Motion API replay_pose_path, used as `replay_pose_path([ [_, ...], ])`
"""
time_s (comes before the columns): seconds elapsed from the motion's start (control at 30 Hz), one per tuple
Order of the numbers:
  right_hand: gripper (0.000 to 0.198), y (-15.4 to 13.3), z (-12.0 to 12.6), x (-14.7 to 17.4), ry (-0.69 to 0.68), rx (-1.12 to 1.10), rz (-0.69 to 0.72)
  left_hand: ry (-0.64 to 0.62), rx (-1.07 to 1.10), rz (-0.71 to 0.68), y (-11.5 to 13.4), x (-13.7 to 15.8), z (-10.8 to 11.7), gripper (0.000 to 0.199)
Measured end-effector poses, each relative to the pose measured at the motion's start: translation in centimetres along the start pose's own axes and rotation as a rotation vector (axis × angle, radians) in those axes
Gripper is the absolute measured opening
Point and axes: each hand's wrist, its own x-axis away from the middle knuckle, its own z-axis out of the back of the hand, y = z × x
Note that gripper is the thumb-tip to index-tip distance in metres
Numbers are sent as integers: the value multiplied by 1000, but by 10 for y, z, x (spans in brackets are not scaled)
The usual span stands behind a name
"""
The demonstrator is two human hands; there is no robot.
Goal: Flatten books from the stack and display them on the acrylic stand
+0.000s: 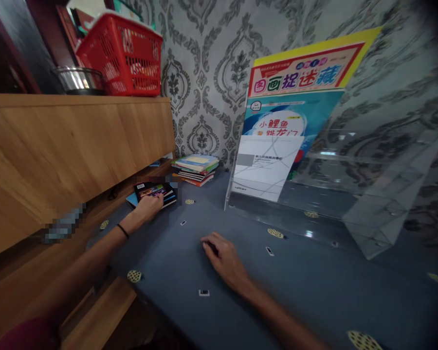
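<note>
My left hand (149,206), a dark band at its wrist, reaches to a small stack of books at the table's left edge. Its fingers are closed on the near right side of the dark-covered book (148,190) on top. A blue-edged book (132,200) shows beneath. My right hand (224,255) rests on the blue-grey tablecloth (175,265), fingers loosely curved and a dark gap between thumb and forefinger. I see nothing held in it. A clear acrylic rack (372,233) stands beyond it, holding a white booklet (263,167), a blue book (321,109) and a yellow-edged book (310,63).
Another stack of books (195,170) lies against the patterned wall (204,73). A wooden cabinet (76,141) borders the left side, with a red basket (131,61) and a metal bowl (80,80) on top. The table's near edge drops off at lower left.
</note>
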Motion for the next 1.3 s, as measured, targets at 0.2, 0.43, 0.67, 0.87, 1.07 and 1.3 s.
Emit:
replay_pose_path([
  [0.2, 66, 1, -9, -6, 10, -729, -416, 32, 2, -169, 94, 58, 43, 31],
  [0.43, 59, 8, 41, 15, 147, -964, -584, 226, 271, -564, 173, 88, 42, 23],
  [0.67, 66, 22, 45, 21, 242, -684, -571, 178, 461, -730, 159, 63, 12, 34],
  [0.87, 59, 22, 45, 21, 272, -605, -572, 227, 589, -703, 144, 46, 1, 27],
  [1.07, 53, 22, 80, 47, 305, -484, -631, 150, 487, -526, 123, 12, -23, 34],
  [1.3, 41, 17, 102, 66, 276, 162, -482, 185, 474, -472, 118, 1, -42, 41],
])
